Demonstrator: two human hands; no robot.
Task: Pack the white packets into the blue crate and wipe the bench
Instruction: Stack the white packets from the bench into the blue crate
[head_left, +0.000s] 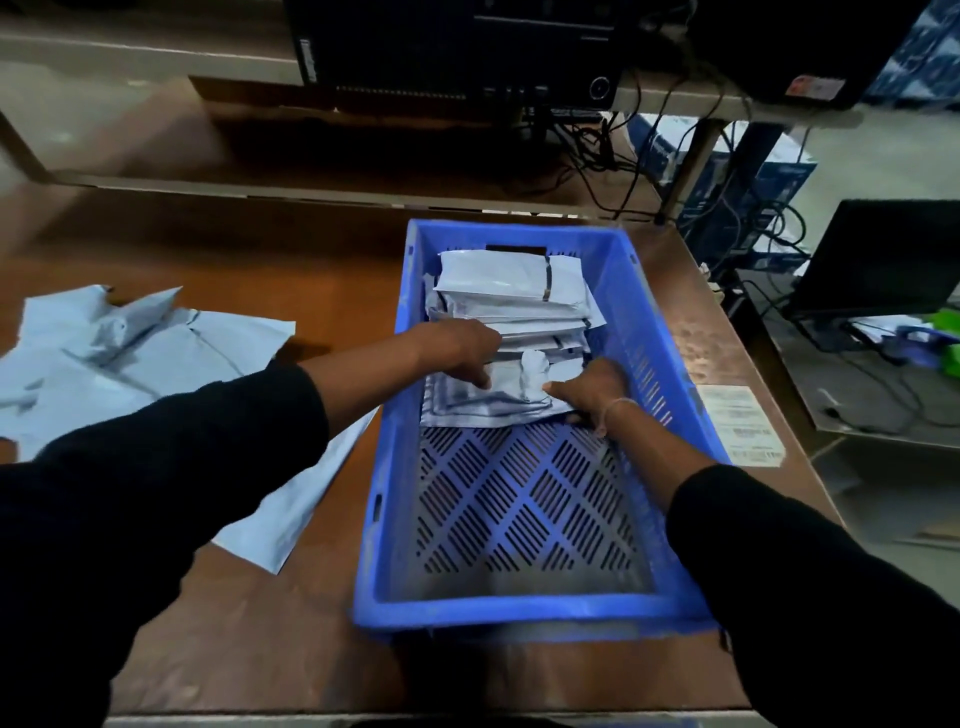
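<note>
A blue crate (385, 519) with a slotted floor stands on the brown bench (291, 597). Its far half holds a stack of white packets (511, 301). Both my hands are inside the crate on the nearest packet (488, 402), which lies flat at the front of the stack. My left hand (460, 351) presses down on the packet's left part with bent fingers. My right hand (589, 392) holds its right edge, thumb on top and fingers underneath. More white packets (119, 358) lie loose on the bench to the left of the crate.
A paper label (740, 423) lies on the bench right of the crate. Behind the bench a shelf carries black computer cases (457, 47) and tangled cables (613, 150). A dark laptop (878, 260) sits on a lower table at right.
</note>
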